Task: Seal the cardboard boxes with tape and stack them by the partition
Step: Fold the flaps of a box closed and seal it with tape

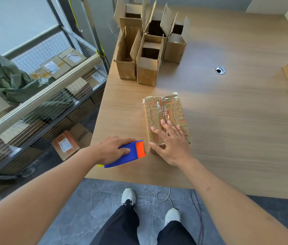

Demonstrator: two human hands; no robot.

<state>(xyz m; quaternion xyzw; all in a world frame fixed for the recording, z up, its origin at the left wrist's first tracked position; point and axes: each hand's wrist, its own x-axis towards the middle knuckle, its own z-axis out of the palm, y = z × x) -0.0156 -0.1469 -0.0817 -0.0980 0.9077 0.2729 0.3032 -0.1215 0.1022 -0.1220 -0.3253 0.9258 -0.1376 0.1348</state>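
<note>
Nothing can be read with certainty. The taped box (pixel 166 119) carries red printed drawings and large red letters along its middle seam, blurred under glossy tape and partly covered by the right hand (pixel 170 144). White shipping labels on the parcels (pixel 58 65) in the wire cart are too small to make out.

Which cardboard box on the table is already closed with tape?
The printed box lying flat under the right hand, with clear tape along its seam. The plain boxes at the back stand upright with flaps open.
</note>
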